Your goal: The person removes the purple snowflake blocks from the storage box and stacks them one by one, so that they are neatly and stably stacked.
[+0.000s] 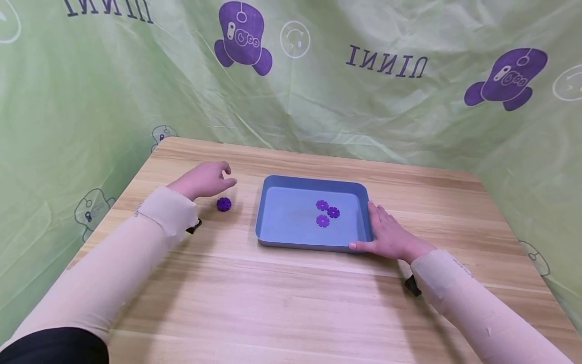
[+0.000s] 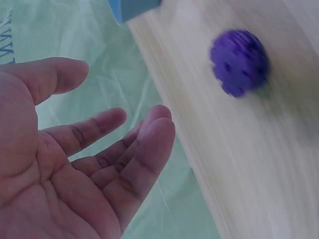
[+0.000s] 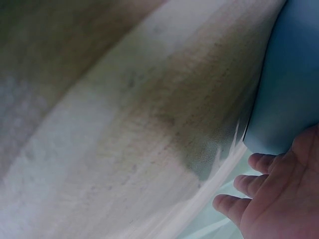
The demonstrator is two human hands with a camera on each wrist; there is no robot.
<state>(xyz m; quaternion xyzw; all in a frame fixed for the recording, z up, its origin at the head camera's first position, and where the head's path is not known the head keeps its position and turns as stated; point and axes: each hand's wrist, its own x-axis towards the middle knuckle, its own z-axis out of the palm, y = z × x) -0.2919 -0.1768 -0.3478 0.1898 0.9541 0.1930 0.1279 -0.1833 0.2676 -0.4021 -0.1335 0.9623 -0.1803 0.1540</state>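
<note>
A purple stack of notched, flower-shaped discs lies on the table, larger in the left wrist view as a rounded bundle. Just above and behind it hovers my left hand, its thumb and loosely bent fingers apart and nothing between them; its palm shows in the left wrist view. A shallow blue-grey tray bears three separate purple notched discs right of its middle. My right hand rests against the tray's near right corner, thumb along the front side and straight fingers along the right side.
The wooden table runs back to a green printed curtain, which also hangs at both sides. A small black piece is under the left wrist, another black piece under the right.
</note>
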